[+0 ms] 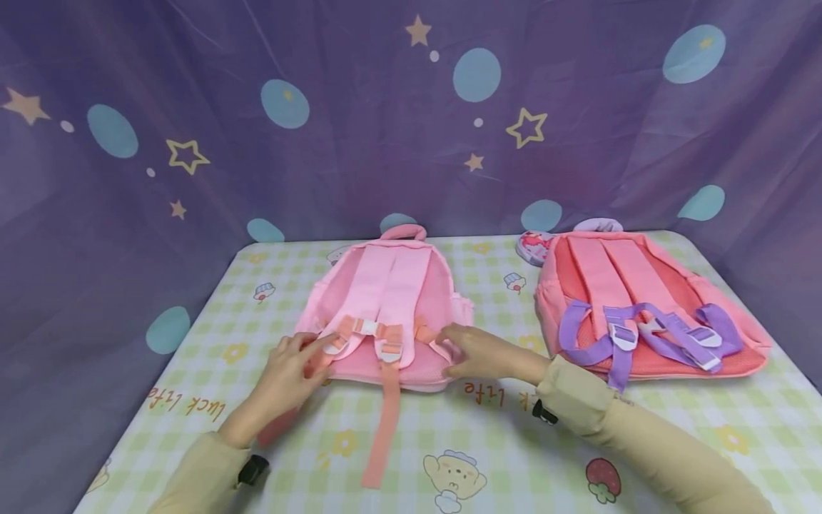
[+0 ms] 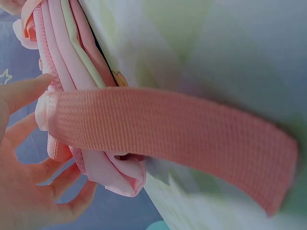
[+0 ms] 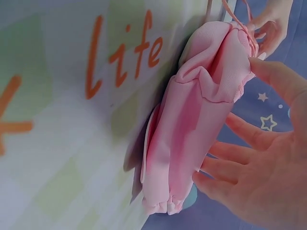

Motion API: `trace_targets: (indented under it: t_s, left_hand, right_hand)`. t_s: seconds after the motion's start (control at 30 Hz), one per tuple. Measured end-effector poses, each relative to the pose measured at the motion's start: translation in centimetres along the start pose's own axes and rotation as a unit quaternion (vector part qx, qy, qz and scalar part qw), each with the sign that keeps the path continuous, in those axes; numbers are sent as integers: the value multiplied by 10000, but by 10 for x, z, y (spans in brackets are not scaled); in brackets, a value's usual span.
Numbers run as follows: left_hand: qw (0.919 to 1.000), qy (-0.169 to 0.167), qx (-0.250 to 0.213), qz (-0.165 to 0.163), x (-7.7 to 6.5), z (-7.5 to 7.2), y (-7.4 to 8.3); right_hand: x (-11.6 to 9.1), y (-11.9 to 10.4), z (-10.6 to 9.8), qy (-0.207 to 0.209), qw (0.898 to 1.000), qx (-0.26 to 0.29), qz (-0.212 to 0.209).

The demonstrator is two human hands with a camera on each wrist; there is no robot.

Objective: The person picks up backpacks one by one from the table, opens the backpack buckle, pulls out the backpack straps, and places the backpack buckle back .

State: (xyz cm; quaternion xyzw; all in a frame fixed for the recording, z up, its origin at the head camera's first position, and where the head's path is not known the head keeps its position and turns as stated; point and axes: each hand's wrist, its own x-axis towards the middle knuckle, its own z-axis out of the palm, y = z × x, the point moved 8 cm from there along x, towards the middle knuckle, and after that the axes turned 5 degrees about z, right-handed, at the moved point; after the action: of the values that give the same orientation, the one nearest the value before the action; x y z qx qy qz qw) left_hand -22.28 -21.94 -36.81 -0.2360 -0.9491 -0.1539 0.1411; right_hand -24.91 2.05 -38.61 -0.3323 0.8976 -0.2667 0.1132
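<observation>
A light pink backpack (image 1: 404, 278) lies on the table, straps facing up and its looped handle toward the back. A small white buckle (image 1: 369, 327) joins its two shoulder straps. My left hand (image 1: 292, 375) is at its lower left corner, the fingers loosely spread along the bag; thumb and fingers lie beside the white slider of an orange webbing strap (image 2: 163, 122), whose end hangs free. At the lower right side is my right hand (image 1: 484, 352). In the right wrist view its fairly straight fingers (image 3: 240, 158) lie against the bag's pink side.
To the right lies a coral backpack (image 1: 616, 271) with purple straps (image 1: 578, 350) and a small round pouch (image 1: 534, 246) at its top left. A green checked cloth (image 1: 212, 343) covers the table. Behind hangs a purple curtain (image 1: 372, 157) with stars.
</observation>
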Motion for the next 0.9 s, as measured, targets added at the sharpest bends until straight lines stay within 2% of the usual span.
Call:
trace_targets:
  t_s: [0.07, 0.17, 0.37, 0.6, 0.9]
  left_hand:
    - [9999, -86, -35, -39, 1, 2, 2]
    - [9999, -52, -52, 73, 4, 5, 6]
    - [9977, 262, 38, 620, 8, 5, 20]
    - [9976, 169, 9, 677, 13, 11, 30]
    - [9942, 208, -133, 1051, 17, 16, 46]
  right_hand:
    - [-3, 3, -2, -2, 10000, 43, 9]
    - [-7, 6, -5, -14, 9999, 142, 33]
    - [-14, 16, -10, -12, 9999, 167, 41]
    - [-23, 28, -15, 17, 9998, 105, 177]
    - [-35, 41, -23, -6, 9994, -23, 347]
